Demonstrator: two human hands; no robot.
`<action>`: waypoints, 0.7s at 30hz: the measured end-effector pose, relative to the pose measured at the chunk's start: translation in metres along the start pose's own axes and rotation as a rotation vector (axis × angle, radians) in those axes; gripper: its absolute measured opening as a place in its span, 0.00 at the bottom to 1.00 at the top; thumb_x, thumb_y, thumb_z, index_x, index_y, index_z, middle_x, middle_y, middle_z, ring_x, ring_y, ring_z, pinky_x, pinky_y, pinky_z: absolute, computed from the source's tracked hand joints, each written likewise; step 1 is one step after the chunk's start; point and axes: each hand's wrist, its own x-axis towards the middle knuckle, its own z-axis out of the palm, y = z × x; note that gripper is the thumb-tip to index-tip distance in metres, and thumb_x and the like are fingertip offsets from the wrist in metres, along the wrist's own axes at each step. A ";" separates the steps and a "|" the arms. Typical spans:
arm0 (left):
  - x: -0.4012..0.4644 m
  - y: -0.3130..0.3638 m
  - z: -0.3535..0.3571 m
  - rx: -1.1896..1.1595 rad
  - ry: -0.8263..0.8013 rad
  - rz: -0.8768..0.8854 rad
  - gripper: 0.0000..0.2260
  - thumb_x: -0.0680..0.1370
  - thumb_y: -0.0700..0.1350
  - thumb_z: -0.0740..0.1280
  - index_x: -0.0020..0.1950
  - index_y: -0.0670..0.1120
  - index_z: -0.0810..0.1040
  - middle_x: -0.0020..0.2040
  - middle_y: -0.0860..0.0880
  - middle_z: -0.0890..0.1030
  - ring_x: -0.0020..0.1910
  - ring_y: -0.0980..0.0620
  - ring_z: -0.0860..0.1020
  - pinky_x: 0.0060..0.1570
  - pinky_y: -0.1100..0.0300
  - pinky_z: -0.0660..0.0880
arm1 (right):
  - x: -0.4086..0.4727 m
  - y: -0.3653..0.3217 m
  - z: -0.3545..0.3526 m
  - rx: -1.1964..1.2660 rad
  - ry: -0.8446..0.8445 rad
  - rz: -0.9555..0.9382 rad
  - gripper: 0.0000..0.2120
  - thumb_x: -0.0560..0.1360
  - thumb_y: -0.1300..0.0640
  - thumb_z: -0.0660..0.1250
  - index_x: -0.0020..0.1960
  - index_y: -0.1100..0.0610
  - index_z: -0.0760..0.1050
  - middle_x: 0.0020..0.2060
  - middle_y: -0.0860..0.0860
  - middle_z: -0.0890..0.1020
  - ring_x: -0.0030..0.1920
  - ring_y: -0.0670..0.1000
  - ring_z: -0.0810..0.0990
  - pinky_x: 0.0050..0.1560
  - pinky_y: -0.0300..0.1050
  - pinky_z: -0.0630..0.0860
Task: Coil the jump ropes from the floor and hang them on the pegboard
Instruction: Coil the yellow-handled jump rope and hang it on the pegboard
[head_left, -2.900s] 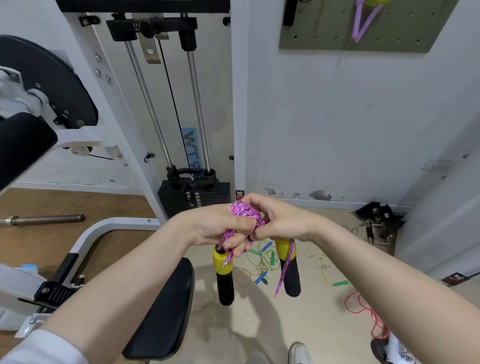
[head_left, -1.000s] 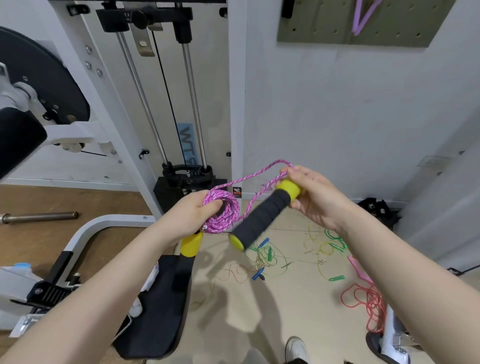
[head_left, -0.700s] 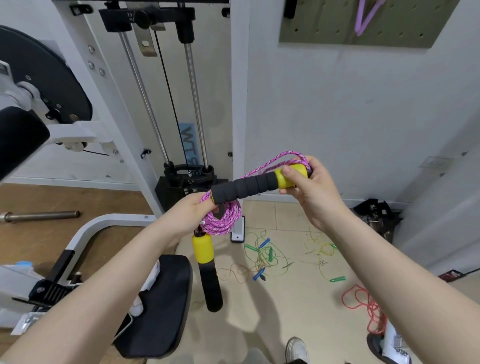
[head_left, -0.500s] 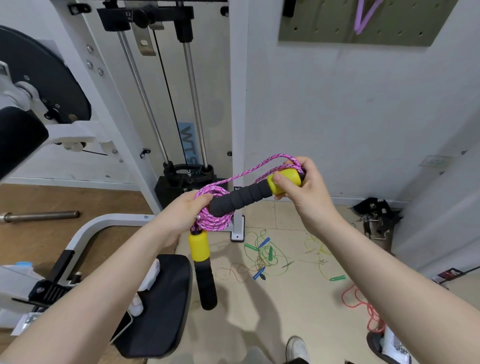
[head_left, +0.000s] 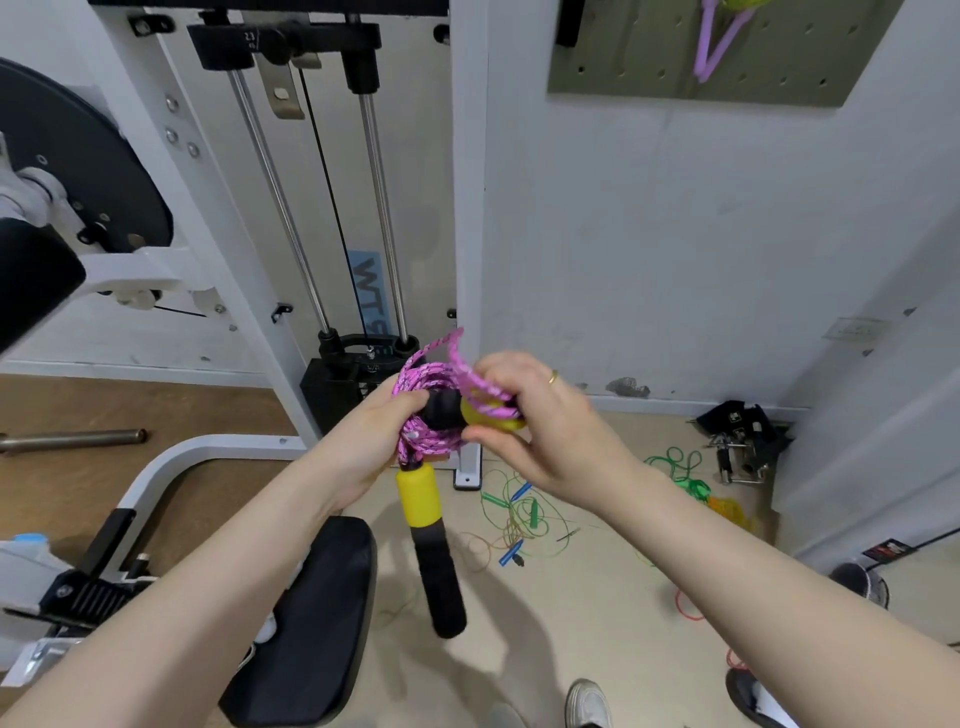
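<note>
— Pegboard (head_left: 623, 62) up on the wall?
— Yes, a purple rope (head_left: 714, 44) hangs on it; green ropes (head_left: 524, 512) lie tangled on the floor (head_left: 597, 597).
— And the pink rope (head_left: 426, 395)?
— Coiled at chest height. The left hand (head_left: 363, 447) grips the coil, one handle (head_left: 428, 540) dangling below.
— The right hand (head_left: 540, 421)?
— Fingers curled around the other handle (head_left: 483, 415), which pokes into the coil.

My left hand (head_left: 374, 441) grips the rope coil (head_left: 423, 410), the landmark here. My right hand (head_left: 524, 415) touches its right side, holding one handle (head_left: 485, 415) against it. The other handle (head_left: 428, 540) hangs below the coil. The weight stack (head_left: 337, 384) stands behind it. The pegboard (head_left: 623, 62) is mounted on the wall above and right. Loose ropes (head_left: 524, 514) lie on the floor (head_left: 597, 561) below and right. The seat pad (head_left: 311, 623) sits below and left.
</note>
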 end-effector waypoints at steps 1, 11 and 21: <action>0.000 0.000 0.001 0.021 0.029 0.039 0.13 0.81 0.39 0.55 0.56 0.52 0.76 0.52 0.45 0.83 0.50 0.49 0.81 0.54 0.52 0.77 | 0.000 0.000 0.003 -0.022 -0.003 -0.063 0.13 0.76 0.50 0.61 0.55 0.56 0.65 0.48 0.60 0.79 0.52 0.51 0.73 0.55 0.37 0.69; -0.007 0.005 0.007 0.220 0.067 0.350 0.15 0.81 0.36 0.54 0.60 0.50 0.74 0.52 0.55 0.80 0.50 0.62 0.77 0.52 0.68 0.72 | 0.004 0.003 0.007 -0.031 0.136 -0.055 0.14 0.77 0.50 0.60 0.56 0.59 0.64 0.49 0.65 0.78 0.53 0.54 0.72 0.56 0.39 0.69; -0.006 -0.008 0.016 0.118 -0.029 0.311 0.14 0.80 0.37 0.55 0.54 0.52 0.76 0.48 0.53 0.80 0.49 0.59 0.77 0.53 0.61 0.72 | -0.011 0.010 0.014 -0.213 0.095 -0.073 0.13 0.79 0.48 0.57 0.55 0.58 0.64 0.50 0.62 0.80 0.51 0.56 0.72 0.53 0.48 0.71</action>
